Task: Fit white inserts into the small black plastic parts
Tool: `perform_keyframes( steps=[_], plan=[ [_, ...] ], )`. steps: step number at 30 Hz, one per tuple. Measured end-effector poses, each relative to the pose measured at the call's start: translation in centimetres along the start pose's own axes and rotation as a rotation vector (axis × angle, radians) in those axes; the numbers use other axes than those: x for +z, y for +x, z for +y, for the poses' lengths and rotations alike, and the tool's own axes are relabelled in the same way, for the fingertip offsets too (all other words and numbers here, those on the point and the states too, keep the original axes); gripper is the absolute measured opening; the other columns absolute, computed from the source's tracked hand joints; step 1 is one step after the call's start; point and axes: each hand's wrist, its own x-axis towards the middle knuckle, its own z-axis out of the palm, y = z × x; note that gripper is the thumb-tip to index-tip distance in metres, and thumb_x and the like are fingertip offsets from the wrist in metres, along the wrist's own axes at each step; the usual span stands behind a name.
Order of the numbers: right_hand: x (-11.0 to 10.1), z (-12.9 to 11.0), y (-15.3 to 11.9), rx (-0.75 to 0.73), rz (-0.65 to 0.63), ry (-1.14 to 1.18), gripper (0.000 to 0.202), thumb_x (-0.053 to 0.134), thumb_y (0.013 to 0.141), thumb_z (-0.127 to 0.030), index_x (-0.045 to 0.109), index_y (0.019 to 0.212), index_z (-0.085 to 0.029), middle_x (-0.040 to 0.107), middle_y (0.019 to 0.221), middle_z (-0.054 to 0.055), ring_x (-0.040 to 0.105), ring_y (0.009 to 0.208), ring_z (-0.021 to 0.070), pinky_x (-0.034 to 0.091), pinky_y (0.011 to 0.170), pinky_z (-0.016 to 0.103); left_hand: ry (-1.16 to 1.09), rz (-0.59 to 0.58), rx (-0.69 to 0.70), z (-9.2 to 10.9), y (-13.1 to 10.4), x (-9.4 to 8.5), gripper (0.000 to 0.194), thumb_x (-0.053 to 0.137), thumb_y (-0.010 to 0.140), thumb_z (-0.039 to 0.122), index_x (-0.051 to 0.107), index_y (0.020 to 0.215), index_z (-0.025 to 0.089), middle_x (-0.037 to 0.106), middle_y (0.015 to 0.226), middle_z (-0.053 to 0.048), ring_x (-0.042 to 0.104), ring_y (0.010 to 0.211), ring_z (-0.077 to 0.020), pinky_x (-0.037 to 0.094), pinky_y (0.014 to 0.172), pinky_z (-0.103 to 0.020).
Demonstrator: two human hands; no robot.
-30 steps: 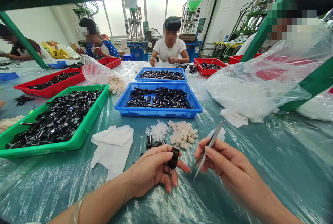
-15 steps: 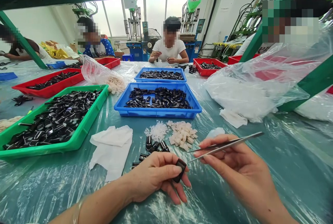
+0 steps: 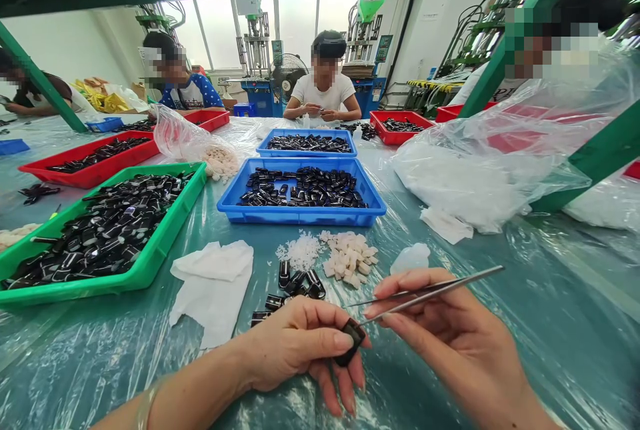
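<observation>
My left hand (image 3: pixel 305 343) pinches a small black part (image 3: pixel 350 342) between thumb and forefinger, the other fingers loosely curled below it. Metal tweezers (image 3: pixel 440 291) are held in my right hand (image 3: pixel 445 333), their tips apart and pointing left, one tip at the black part's upper edge. Just beyond my left hand lie several black parts (image 3: pixel 295 282). Behind them are a heap of small white translucent pieces (image 3: pixel 303 250) and a pile of beige blocks (image 3: pixel 349 258). To the left a white cloth (image 3: pixel 215 283) rests on the plastic-covered table (image 3: pixel 550 310).
Blue trays (image 3: pixel 300 215) of black parts stand ahead, a green tray (image 3: pixel 145 273) of them at left, with a red tray (image 3: pixel 95 173) behind. A clear plastic bag (image 3: pixel 475 177) lies at right beside a green post (image 3: pixel 595 170). Several people sit around the table.
My left hand and the black part have shifted slightly down and right. The tweezers have moved a little down and left, bringing one tip to the part's edge.
</observation>
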Motion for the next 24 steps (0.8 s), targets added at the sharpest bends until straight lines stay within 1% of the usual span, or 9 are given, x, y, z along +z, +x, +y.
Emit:
perform_keyframes(
  steps=[4,10,17,20,22,24],
  plan=[
    [0.1,0.1,-0.1,0.000,0.027,0.025,0.019,0.064,0.074,-0.016,0.057,0.088,-0.027,0.065,0.084,-0.002,0.068,0.069,0.0150,0.057,0.064,0.021,-0.010,-0.019,-0.009,0.0,0.0,-0.1,0.023,0.060,0.078,0.029,0.061,0.091,0.010,0.063,0.069,-0.007,0.063,0.053,-0.0122,0.051,0.045,-0.018],
    [0.0,-0.1,0.0,-0.010,0.001,0.013,0.023,0.064,0.075,-0.014,0.057,0.089,-0.030,0.065,0.084,-0.004,0.068,0.069,0.0139,0.056,0.063,0.020,-0.016,-0.037,-0.023,-0.1,-0.2,-0.1,0.025,0.060,0.078,0.029,0.062,0.092,0.009,0.063,0.068,-0.008,0.062,0.052,-0.0121,0.050,0.043,-0.018],
    [0.0,-0.3,-0.2,0.016,-0.027,-0.060,0.016,0.064,0.075,-0.020,0.056,0.088,-0.025,0.065,0.084,0.001,0.068,0.069,0.0167,0.058,0.063,0.025,-0.013,-0.029,-0.052,0.0,-0.2,-0.1,0.027,0.061,0.077,0.031,0.063,0.091,0.009,0.063,0.066,-0.007,0.061,0.049,-0.0112,0.049,0.041,-0.017],
    [0.3,0.1,-0.6,0.030,-0.006,-0.033,0.016,0.064,0.075,-0.024,0.055,0.087,-0.024,0.064,0.084,0.002,0.067,0.069,0.0170,0.057,0.059,0.025,-0.016,-0.032,-0.059,0.0,-0.2,-0.1,0.026,0.061,0.076,0.031,0.063,0.090,0.009,0.062,0.066,-0.007,0.060,0.048,-0.0110,0.048,0.040,-0.017],
    [0.6,0.3,-0.9,0.007,0.017,-0.004,0.015,0.063,0.077,-0.024,0.054,0.088,-0.024,0.062,0.084,0.002,0.067,0.069,0.0164,0.057,0.059,0.024,-0.014,-0.038,-0.060,0.0,-0.2,-0.1,0.025,0.060,0.077,0.030,0.063,0.090,0.009,0.062,0.065,-0.007,0.060,0.047,-0.0108,0.048,0.040,-0.017],
    [0.7,0.6,-1.0,-0.067,0.017,-0.002,0.015,0.061,0.078,-0.020,0.053,0.090,-0.026,0.062,0.086,0.001,0.067,0.069,0.0157,0.056,0.060,0.024,-0.012,-0.042,-0.058,0.1,-0.2,-0.1,0.025,0.060,0.077,0.030,0.063,0.089,0.009,0.062,0.065,-0.007,0.060,0.046,-0.0108,0.048,0.040,-0.017]
  ],
)
